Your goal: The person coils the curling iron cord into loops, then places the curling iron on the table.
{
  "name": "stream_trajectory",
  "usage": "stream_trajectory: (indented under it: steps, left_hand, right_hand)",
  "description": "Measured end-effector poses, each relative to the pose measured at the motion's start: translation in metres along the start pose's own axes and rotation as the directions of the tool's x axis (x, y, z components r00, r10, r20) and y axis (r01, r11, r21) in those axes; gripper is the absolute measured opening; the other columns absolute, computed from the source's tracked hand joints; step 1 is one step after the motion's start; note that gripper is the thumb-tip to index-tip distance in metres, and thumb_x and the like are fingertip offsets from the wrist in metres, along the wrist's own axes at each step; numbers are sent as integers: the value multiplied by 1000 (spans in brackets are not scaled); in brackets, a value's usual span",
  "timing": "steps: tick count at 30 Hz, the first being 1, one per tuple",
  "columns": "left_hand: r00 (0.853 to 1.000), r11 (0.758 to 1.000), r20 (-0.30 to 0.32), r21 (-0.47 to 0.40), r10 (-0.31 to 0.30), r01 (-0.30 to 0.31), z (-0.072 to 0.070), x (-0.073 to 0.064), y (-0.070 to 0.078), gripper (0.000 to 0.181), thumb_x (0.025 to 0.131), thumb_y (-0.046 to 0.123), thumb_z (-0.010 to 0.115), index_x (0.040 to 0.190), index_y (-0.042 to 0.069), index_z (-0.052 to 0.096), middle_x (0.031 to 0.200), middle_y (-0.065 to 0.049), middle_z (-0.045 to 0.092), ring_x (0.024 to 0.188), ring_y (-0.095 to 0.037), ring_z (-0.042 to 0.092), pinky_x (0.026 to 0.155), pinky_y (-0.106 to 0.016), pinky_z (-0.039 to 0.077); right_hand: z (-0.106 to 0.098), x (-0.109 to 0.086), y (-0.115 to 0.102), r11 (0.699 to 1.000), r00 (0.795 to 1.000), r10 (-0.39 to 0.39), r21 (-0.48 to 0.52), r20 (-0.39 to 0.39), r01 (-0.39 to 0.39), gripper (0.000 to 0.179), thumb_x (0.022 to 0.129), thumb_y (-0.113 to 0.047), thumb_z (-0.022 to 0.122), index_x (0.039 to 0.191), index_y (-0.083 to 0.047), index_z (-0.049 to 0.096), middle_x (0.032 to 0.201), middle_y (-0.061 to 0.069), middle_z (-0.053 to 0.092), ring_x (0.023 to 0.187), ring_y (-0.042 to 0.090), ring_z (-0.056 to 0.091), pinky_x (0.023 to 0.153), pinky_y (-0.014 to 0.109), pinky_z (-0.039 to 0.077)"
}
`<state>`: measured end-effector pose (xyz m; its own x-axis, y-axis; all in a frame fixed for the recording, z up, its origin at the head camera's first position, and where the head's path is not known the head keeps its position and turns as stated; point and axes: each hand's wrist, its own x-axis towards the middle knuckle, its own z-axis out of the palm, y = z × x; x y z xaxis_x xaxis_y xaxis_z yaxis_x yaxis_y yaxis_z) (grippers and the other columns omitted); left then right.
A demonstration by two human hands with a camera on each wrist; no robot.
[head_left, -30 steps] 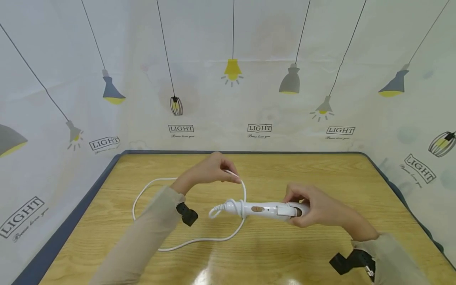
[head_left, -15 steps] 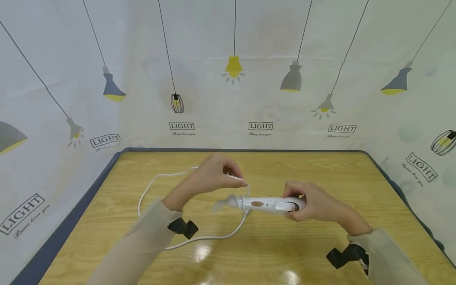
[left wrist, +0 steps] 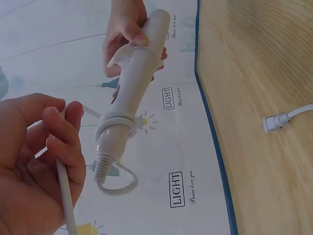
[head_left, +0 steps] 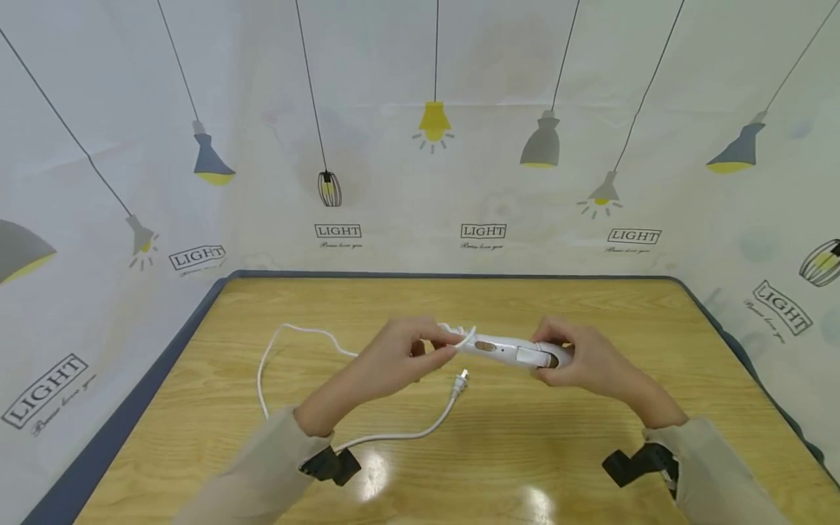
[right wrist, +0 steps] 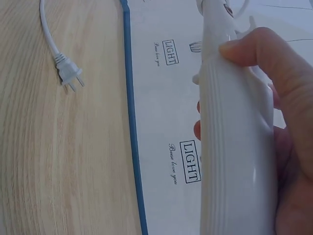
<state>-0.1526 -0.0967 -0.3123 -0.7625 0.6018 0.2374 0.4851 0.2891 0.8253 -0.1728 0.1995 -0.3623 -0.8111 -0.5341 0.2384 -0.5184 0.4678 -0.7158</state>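
Note:
In the head view, a white hair styling iron (head_left: 502, 350) is raised off the table, lying nearly level. My right hand (head_left: 593, 361) grips its right end; up close in the right wrist view, the thumb lies on the ribbed white casing (right wrist: 234, 142). To the left, my left hand (head_left: 397, 357) pinches the white power cord (left wrist: 66, 196) between thumb and fingers. Loops of cord (left wrist: 117, 125) go round the iron's handle near the cord end in the left wrist view. The two-pin plug (head_left: 461, 383) lies below the iron, its prongs visible (right wrist: 73, 83).
A wooden table (head_left: 590, 467) with a dark blue edge (head_left: 558, 276) lies under both hands. The rest of the cord (head_left: 262, 372) curves over its left part. A pale wall covering (head_left: 394, 146) printed with lamps surrounds it on several sides.
The iron has risen and its cord end has tilted up. My left hand has come round in front of that end with the cord. The plug has come into plain view on the table.

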Motion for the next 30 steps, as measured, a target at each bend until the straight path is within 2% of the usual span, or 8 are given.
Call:
stream_trajectory:
  steps: [3, 5, 10, 15, 18, 22, 26, 30]
  left_hand:
    - [999, 1000, -37, -30, -9, 8, 7, -4, -8, 25, 92, 8, 56, 114, 1, 64, 80, -3, 61, 47, -7, 43, 42, -22, 41]
    - [996, 998, -77, -58, -37, 32, 13, -7, -13, 26, 92, 9, 56, 116, 1, 63, 80, -4, 62, 48, -9, 46, 44, -23, 43]
    - [982, 987, -164, -145, -93, 69, 30, -10, -26, 25, 91, 10, 58, 114, 2, 64, 83, -10, 64, 50, -12, 52, 46, -22, 44]
    - [971, 980, -216, -189, -105, 64, 42, -8, -31, 24, 90, 9, 59, 111, 0, 65, 84, -14, 65, 48, -15, 53, 43, -21, 42]
    - [967, 971, -220, -225, -126, 75, 43, -4, -37, 24, 90, 9, 59, 110, -1, 66, 83, -17, 66, 50, -14, 53, 44, -21, 42]
    - [977, 954, -178, -294, -115, 59, 41, 5, -54, 23, 90, 7, 58, 108, -6, 65, 84, -20, 66, 61, -18, 59, 52, -23, 47]
    - [995, 939, -74, -342, -59, 30, 37, 13, -73, 25, 93, 6, 54, 112, -7, 62, 90, -19, 66, 74, -24, 61, 63, -27, 50]
    - [1000, 931, 26, -365, -9, 18, 33, 18, -85, 27, 95, 10, 51, 113, -7, 61, 93, -15, 66, 74, -21, 59, 65, -31, 50]
  right_hand:
    - [-4, -1, 1, 1000, 999, 27, 11, -44, -26, 27, 74, -9, 75, 92, -19, 57, 86, -1, 59, 71, 15, 55, 57, 30, 48]
    - [-6, -1, 1, 999, 997, 41, 13, -64, -41, 27, 75, -9, 75, 92, -17, 56, 86, 1, 59, 72, 16, 55, 57, 30, 48]
    - [-7, 0, -1, 999, 995, 51, 13, -91, -51, 27, 75, -10, 76, 92, -15, 55, 85, 2, 59, 71, 17, 55, 56, 30, 47]
    - [-5, 0, -3, 998, 991, 59, 25, -120, -56, 27, 74, -10, 75, 91, -15, 55, 83, 2, 59, 69, 17, 55, 53, 30, 46]
    - [-5, -1, -4, 997, 989, 67, 53, -128, -61, 27, 74, -9, 75, 91, -15, 55, 85, 4, 58, 68, 18, 55, 52, 30, 47]
    - [-7, -1, -6, 993, 990, 65, 109, -128, -51, 27, 74, -5, 75, 93, -13, 56, 87, 7, 56, 69, 19, 56, 53, 31, 49]
    - [-8, -1, -9, 987, 994, 20, 164, -110, -2, 28, 75, -1, 72, 94, -10, 55, 88, 10, 55, 70, 17, 56, 52, 31, 50]
    - [-8, 0, -13, 977, 995, -26, 209, -96, 45, 29, 75, 4, 70, 95, -10, 54, 87, 10, 56, 70, 16, 57, 52, 32, 50]
